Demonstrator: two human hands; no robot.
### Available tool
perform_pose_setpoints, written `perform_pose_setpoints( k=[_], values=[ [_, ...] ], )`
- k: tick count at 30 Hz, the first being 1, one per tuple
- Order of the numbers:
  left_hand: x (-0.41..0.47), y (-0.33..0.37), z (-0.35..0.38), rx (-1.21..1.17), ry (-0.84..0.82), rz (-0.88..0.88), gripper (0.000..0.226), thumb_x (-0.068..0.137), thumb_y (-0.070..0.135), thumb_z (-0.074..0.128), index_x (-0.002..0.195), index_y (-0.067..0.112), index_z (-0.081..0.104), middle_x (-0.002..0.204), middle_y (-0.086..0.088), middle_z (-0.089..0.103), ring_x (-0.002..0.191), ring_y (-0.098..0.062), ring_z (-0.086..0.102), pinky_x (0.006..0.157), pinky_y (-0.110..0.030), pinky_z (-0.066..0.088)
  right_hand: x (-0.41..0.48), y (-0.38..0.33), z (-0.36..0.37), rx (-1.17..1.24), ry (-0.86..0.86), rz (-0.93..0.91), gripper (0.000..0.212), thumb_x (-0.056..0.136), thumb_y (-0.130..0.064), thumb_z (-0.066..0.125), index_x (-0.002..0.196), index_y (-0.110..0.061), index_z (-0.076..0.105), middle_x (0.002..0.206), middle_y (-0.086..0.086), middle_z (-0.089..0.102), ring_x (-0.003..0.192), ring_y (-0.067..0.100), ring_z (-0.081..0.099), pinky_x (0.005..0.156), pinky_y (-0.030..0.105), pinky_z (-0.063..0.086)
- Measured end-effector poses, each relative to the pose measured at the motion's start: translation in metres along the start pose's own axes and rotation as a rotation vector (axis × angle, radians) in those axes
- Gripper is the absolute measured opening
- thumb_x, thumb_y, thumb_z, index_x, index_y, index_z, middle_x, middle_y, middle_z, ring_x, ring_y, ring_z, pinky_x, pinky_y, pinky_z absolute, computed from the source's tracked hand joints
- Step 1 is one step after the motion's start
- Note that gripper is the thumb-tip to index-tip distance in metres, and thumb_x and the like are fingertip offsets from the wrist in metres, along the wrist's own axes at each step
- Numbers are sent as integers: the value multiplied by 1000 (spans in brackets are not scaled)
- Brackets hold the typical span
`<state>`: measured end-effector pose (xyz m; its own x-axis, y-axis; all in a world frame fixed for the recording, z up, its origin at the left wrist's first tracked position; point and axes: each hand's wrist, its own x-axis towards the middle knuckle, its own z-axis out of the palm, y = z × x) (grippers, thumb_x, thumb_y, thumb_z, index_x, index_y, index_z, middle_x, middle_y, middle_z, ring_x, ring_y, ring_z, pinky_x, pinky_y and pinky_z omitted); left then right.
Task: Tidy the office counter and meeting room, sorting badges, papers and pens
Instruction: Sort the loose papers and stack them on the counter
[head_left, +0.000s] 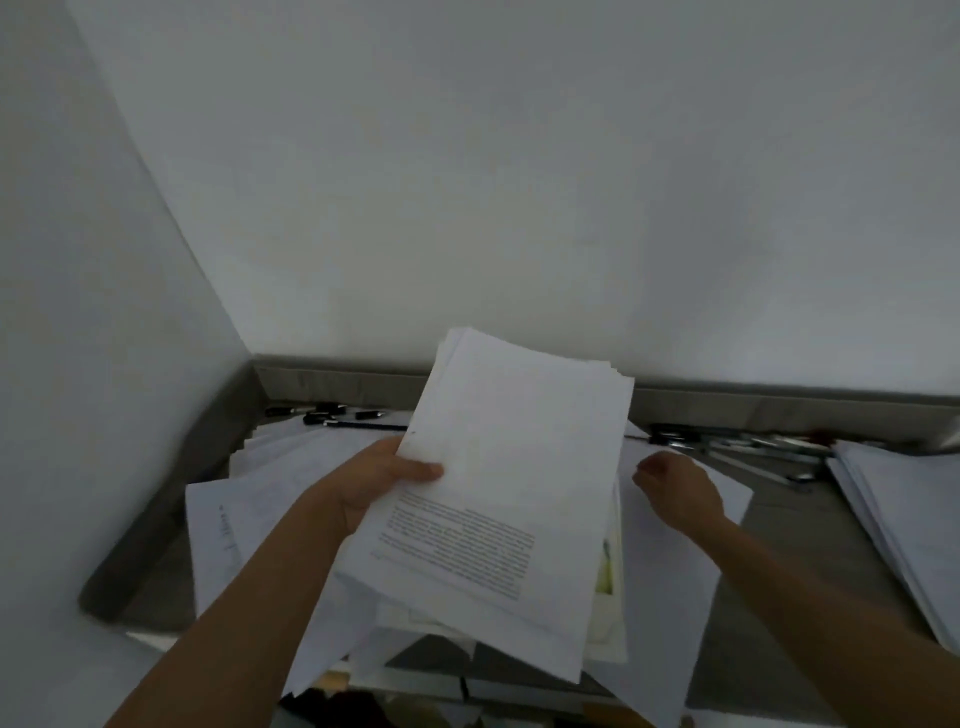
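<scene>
- While the sorting is under way, the gathered stack of papers (519, 467) is lifted clear of the counter (795, 530) at the centre, tilted towards the far wall, probably so more sheets can be slipped onto it.
- The left hand (374, 483) clamps the stack's left edge, thumb (422, 472) pressed on top and fingers hidden beneath.
- The right hand (680, 491) is apart from it, curled over a loose sheet (670, 582) just right of the stack; whether it actually pinches that sheet I cannot tell.
- More scattered papers (249, 499) lie fanned beneath and to the left, apparently not yet collected.
- A neater pile (904, 519) sits well apart on the right, likely already sorted.
- Pens lie along the far edge, left (327, 415) and right (737, 444).
</scene>
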<state>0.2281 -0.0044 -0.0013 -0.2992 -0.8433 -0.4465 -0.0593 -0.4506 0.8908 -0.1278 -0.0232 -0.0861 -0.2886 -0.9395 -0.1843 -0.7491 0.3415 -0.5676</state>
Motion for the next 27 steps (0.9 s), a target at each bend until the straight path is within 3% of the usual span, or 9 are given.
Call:
perform_pose_setpoints(
  k=[3,8,11,12,14,17,20,22,27],
  values=[
    [32,-12,42,64,-16,-84,33,83,2,66,116,0,63,106,-20,70,88,-34,70,69,-39,58,-15,26,-15,149,63,102,33,96,-21,56,127,-10,58,128,15,60,109,28,59,87,34,45],
    [79,-42,101,320,47,-91,38,84,-1,65,121,7,59,112,-6,62,92,-21,61,78,-27,50,-43,36,-45,689,91,421,49,96,-13,56,142,-9,39,138,15,46,105,26,53,78,33,43],
    [92,-54,114,475,145,-66,28,71,20,63,95,5,67,101,-12,67,94,-30,64,79,-34,53,-52,40,-58,865,77,535,32,94,-10,58,123,-3,48,111,16,57,77,22,53,67,34,46],
    [99,-58,122,508,151,-50,29,65,24,58,88,8,66,98,-15,69,93,-33,66,79,-37,54,-55,45,-63,918,67,593,35,93,-9,59,124,-4,46,97,14,54,72,22,49,68,39,47],
    [103,-61,128,538,166,-37,29,61,25,56,85,11,64,96,-18,70,90,-34,66,79,-42,55,-60,46,-59,1025,7,664,45,89,-11,65,127,-7,40,92,13,50,77,29,52,68,47,50],
    [103,-62,140,519,160,-39,11,75,10,62,85,9,64,89,-15,66,80,-26,62,73,-36,53,-64,50,-44,1054,-73,666,46,84,-15,71,123,-7,46,102,14,54,87,27,55,73,51,53],
    [97,-58,143,437,162,-75,12,81,-3,61,81,7,65,85,-13,64,75,-24,59,70,-32,49,-65,54,-44,1053,-164,622,31,85,-14,70,111,-5,56,88,12,62,75,22,59,68,41,54],
    [89,-48,144,379,102,-140,14,81,-4,66,86,9,67,88,-11,66,77,-25,62,75,-33,52,-65,60,-50,1036,-234,607,29,86,-18,70,108,-3,60,88,13,66,73,23,61,62,33,53],
    [60,-6,152,111,-15,-292,28,86,7,65,113,3,62,113,-22,67,94,-36,66,83,-46,55,-61,82,-59,871,-352,596,44,85,-43,68,109,-6,64,101,13,68,84,24,61,66,30,49]
  ],
)
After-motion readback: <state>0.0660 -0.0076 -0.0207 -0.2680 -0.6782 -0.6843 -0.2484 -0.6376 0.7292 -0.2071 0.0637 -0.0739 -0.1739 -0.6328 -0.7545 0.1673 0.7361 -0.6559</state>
